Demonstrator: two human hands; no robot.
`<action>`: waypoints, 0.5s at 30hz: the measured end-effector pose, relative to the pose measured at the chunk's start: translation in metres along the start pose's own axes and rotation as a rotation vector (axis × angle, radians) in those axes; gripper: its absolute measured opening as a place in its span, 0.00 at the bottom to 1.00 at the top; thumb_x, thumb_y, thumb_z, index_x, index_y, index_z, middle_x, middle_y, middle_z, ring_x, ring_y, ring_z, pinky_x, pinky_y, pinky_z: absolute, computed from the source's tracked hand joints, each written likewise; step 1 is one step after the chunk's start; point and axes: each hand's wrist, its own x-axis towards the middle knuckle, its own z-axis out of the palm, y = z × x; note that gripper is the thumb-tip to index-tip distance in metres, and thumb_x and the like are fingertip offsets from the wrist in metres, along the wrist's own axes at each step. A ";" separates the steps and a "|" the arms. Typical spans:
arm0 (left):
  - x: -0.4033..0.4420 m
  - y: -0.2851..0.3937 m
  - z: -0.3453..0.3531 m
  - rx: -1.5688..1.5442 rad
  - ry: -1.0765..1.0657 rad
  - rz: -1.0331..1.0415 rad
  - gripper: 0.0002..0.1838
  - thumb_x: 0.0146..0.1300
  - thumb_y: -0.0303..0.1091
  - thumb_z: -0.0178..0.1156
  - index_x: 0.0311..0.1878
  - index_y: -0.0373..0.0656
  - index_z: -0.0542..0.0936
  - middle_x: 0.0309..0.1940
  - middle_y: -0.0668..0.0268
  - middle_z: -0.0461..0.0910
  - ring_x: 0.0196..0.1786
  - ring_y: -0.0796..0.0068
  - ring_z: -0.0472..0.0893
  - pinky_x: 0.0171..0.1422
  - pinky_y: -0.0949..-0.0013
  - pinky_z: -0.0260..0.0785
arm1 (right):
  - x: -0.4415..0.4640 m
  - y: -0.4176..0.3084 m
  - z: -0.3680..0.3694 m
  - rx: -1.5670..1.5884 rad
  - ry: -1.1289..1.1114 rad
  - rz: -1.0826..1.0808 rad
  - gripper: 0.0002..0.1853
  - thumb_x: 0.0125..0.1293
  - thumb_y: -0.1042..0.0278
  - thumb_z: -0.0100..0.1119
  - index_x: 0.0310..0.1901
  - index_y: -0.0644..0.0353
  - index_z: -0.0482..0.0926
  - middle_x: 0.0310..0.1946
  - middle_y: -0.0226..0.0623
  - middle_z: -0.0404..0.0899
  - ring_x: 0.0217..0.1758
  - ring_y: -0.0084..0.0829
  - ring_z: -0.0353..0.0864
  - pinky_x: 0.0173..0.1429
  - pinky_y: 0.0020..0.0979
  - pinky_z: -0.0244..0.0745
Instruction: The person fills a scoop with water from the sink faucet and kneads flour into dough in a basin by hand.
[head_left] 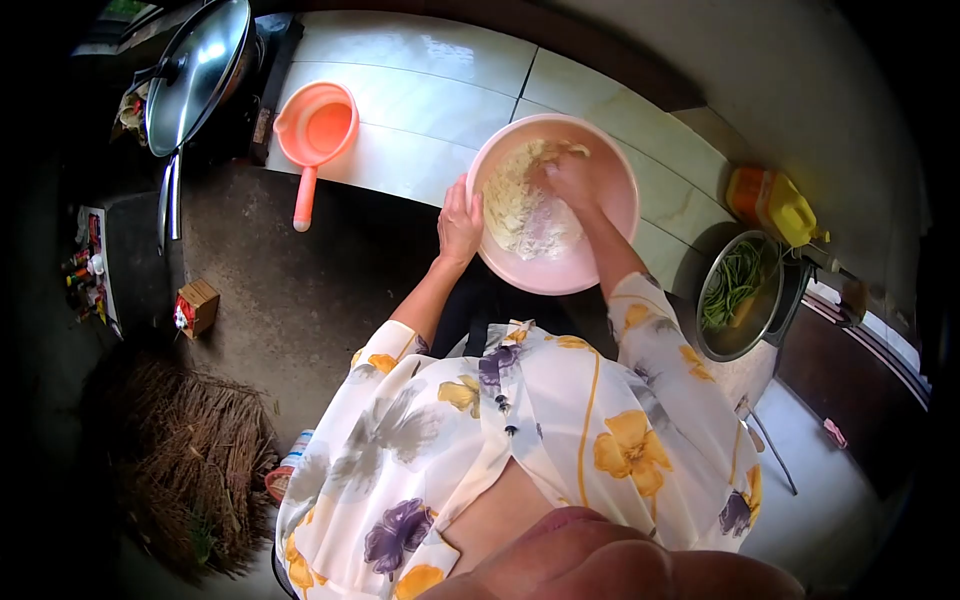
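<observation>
On 1 tiled counter (400,100), 1 pink bowl (615,165) is set near the edge, with 1 orange dipper (327,125) placed apart. The rim is steadied by 1 half-open left hand (460,228). Flour (513,200) is apparently being mixed by 1 right hand (572,182) — its closure cannot be told — and a firm rim seems called for.

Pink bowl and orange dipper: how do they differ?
The pink bowl is wide, without a visible handle; the orange dipper is smaller, with a long handle. The pink bowl holds a floury mixture, with the right hand in it; the orange dipper stands untouched. Both are round and open-topped.
</observation>
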 end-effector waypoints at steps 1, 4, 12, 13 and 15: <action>-0.002 -0.001 0.002 0.006 0.006 -0.001 0.23 0.72 0.34 0.58 0.67 0.37 0.72 0.54 0.45 0.78 0.55 0.40 0.80 0.58 0.50 0.75 | 0.001 -0.006 0.018 0.001 -0.004 0.001 0.20 0.63 0.59 0.58 0.55 0.53 0.83 0.35 0.51 0.86 0.43 0.54 0.85 0.50 0.51 0.80; -0.002 -0.003 0.005 -0.013 0.029 -0.015 0.23 0.72 0.33 0.58 0.67 0.37 0.73 0.54 0.45 0.79 0.55 0.41 0.80 0.57 0.50 0.74 | -0.013 -0.052 0.050 -0.036 0.001 -0.172 0.20 0.63 0.60 0.59 0.55 0.52 0.83 0.36 0.52 0.85 0.44 0.54 0.84 0.51 0.51 0.79; 0.005 0.001 0.011 -0.098 0.024 -0.056 0.21 0.74 0.34 0.56 0.66 0.35 0.74 0.54 0.44 0.80 0.55 0.42 0.81 0.58 0.52 0.74 | -0.138 -0.089 0.035 -0.178 -0.358 -0.213 0.26 0.63 0.69 0.60 0.65 0.54 0.74 0.46 0.58 0.78 0.50 0.57 0.78 0.54 0.52 0.76; 0.006 0.001 0.011 -0.107 0.037 -0.060 0.21 0.74 0.35 0.56 0.66 0.36 0.74 0.53 0.45 0.80 0.55 0.42 0.81 0.58 0.51 0.74 | -0.134 -0.097 0.048 -0.187 -0.342 -0.174 0.25 0.63 0.71 0.58 0.64 0.55 0.74 0.48 0.58 0.78 0.49 0.58 0.79 0.53 0.52 0.77; 0.013 0.004 0.009 -0.094 0.022 -0.065 0.21 0.74 0.35 0.56 0.66 0.37 0.74 0.53 0.45 0.80 0.55 0.42 0.81 0.58 0.51 0.74 | -0.116 -0.106 0.058 -0.130 -0.232 -0.184 0.24 0.64 0.72 0.57 0.63 0.58 0.74 0.43 0.59 0.79 0.45 0.59 0.81 0.50 0.54 0.77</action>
